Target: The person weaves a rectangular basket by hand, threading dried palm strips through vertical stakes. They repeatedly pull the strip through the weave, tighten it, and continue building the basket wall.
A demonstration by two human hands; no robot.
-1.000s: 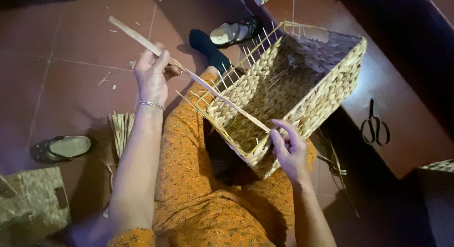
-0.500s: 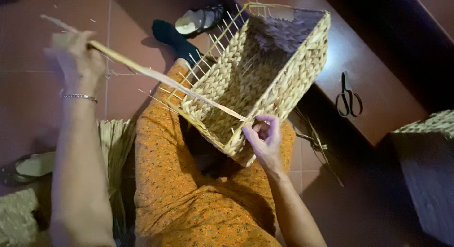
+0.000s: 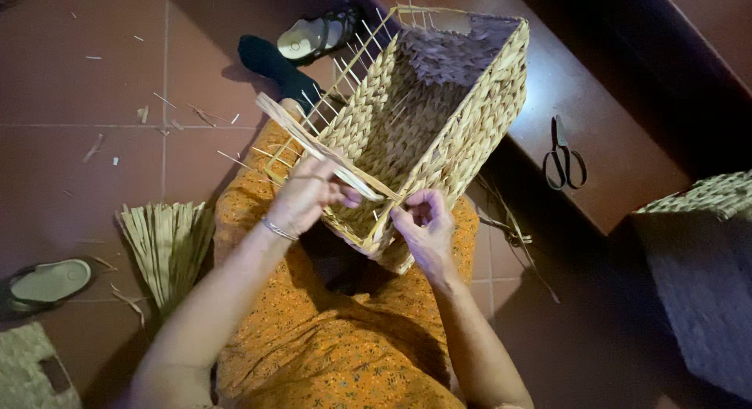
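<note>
A half-woven rectangular straw basket point(image 3: 470, 119) on a wire frame rests tilted on my lap, its open mouth facing me. A long flat straw strand point(image 3: 313, 146) runs from the upper left down to the basket's near rim. My left hand point(image 3: 309, 193) grips this strand close to the rim. My right hand point(image 3: 423, 225) pinches the strand's end at the rim's near corner. Bare wire spokes point(image 3: 345, 72) stick out along the basket's left edge.
A bundle of straw strands point(image 3: 166, 248) lies on the tiled floor at my left. Black scissors point(image 3: 564, 154) rest on a raised step at the right. Sandals point(image 3: 317, 34) lie beyond the basket and at the far left. Another woven piece point(image 3: 701, 197) sits at the right edge.
My left hand, stretched far out to the left with the strand a second ago, has come in to the basket rim. The strand now lies along the basket's near edge.
</note>
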